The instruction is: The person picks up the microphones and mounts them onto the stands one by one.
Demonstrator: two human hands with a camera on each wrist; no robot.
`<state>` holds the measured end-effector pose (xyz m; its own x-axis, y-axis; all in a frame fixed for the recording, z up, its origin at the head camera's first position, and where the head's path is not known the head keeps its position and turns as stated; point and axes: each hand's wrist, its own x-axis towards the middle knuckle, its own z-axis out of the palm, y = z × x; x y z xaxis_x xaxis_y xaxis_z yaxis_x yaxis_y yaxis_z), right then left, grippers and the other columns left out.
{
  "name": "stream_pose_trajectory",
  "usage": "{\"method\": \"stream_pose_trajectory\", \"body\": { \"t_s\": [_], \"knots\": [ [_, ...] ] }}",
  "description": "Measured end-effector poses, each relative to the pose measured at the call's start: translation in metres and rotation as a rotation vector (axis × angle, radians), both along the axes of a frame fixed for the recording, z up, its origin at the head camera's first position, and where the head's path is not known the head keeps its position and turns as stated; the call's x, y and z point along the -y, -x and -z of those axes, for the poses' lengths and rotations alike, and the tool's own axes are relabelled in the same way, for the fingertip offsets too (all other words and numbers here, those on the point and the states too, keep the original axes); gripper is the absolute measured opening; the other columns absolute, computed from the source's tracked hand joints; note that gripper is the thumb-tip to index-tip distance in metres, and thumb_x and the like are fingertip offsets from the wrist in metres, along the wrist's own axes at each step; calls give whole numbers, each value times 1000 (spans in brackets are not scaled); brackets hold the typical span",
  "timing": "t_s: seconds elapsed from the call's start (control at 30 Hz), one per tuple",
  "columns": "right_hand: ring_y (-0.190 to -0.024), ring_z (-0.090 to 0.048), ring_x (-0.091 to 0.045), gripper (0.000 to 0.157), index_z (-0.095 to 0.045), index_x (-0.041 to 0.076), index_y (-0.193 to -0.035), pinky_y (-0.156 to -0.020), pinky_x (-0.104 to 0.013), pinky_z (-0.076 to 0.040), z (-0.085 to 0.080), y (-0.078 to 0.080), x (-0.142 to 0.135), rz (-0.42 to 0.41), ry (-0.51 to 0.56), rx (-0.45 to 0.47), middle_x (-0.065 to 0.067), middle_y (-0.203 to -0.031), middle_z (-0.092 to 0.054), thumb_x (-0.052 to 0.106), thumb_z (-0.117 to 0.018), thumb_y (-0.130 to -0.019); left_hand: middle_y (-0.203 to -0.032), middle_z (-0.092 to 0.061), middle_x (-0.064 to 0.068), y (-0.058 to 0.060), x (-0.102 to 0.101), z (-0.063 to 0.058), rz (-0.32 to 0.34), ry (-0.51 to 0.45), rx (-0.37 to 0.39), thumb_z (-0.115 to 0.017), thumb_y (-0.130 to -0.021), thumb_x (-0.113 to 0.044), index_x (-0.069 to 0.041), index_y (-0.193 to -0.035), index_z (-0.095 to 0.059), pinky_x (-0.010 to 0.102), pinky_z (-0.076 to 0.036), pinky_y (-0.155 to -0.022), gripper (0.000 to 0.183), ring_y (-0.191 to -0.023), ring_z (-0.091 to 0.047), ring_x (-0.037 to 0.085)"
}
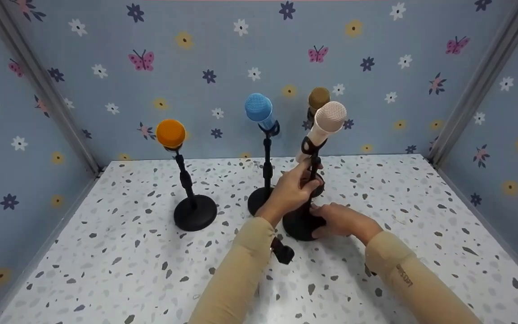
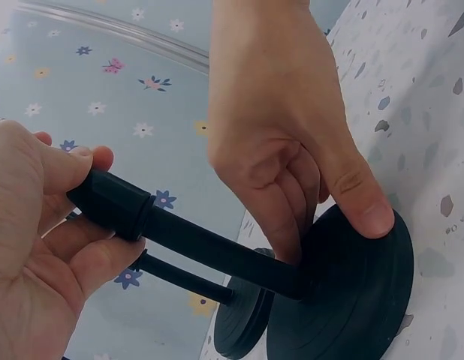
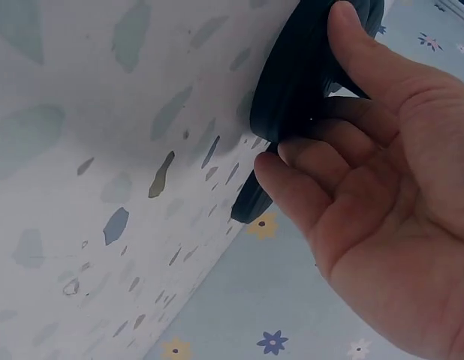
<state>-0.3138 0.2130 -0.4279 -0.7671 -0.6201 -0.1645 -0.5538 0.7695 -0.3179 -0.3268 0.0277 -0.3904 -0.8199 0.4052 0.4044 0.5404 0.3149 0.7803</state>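
Note:
A white microphone (image 1: 330,118) sits tilted in the clip at the top of a black microphone stand (image 1: 298,225). My left hand (image 1: 291,186) grips the pole of that stand below the clip; in the left wrist view its fingers and thumb curl round the thicker collar (image 2: 116,204). Lower down, my right hand (image 1: 342,219) holds the round base. The left wrist view shows the right thumb on top of the base (image 2: 360,300) and other fingers near the pole's foot. In the right wrist view, the right hand (image 3: 397,187) is at the base's edge (image 3: 288,82).
An orange microphone (image 1: 171,133) on a stand is at the left. A blue microphone (image 1: 259,108) stands behind the left hand, and a brown one (image 1: 319,98) behind the white one. A small black piece (image 1: 283,252) lies in front on the speckled table (image 1: 128,270). Patterned walls enclose it.

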Motion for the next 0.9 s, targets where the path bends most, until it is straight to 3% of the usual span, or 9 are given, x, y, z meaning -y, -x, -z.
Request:
{"method": "stream_pose_trajectory", "body": {
  "t_s": [0.2, 0.37, 0.67, 0.77, 0.9],
  "knots": [
    [-122, -60, -37, 60, -57, 0, -142, -103, -50, -47, 3, -3, -2, 21, 18, 28, -21, -144, -55, 23, -78, -91, -110, -70, 3, -1, 0, 2, -3, -9, 2, -66, -99, -14, -19, -132, -59, 33, -50, -98, 34, -107, -67, 14],
    [-125, -58, -36, 59, -57, 1, -142, -105, -50, -45, 2, -3, -1, 43, 23, 55, -20, -145, -53, 21, -78, -91, -113, -71, 5, -1, 0, 4, -3, -7, 2, -66, -99, -15, -18, -134, -58, 33, -49, -99, 36, -108, -66, 15],
    [-118, -62, -32, 55, -60, 2, -139, -101, -49, -48, 0, -1, -1, 83, -3, 77, -18, -138, -60, 20, -78, -91, -114, -70, 9, 0, 0, 0, 60, 16, -8, -62, -102, -15, -14, -142, -51, 34, -49, -98, 42, -107, -66, 17],
    [-110, -64, -27, 54, -61, 3, -139, -96, -47, -51, -2, 0, 0, 94, -11, 94, -16, -133, -64, 20, -78, -91, -118, -69, 12, 0, 2, -1, 83, 3, 16, -61, -102, -13, -11, -145, -46, 32, -50, -98, 45, -108, -66, 18],
    [-110, -63, -25, 57, -59, 3, -141, -95, -46, -51, -2, 1, 2, 90, -19, 101, -16, -136, -62, 21, -78, -91, -122, -67, 10, -2, 5, 0, 108, -53, 62, -63, -99, -5, -6, -139, -50, 28, -50, -97, 43, -110, -65, 19]
  ]
}}
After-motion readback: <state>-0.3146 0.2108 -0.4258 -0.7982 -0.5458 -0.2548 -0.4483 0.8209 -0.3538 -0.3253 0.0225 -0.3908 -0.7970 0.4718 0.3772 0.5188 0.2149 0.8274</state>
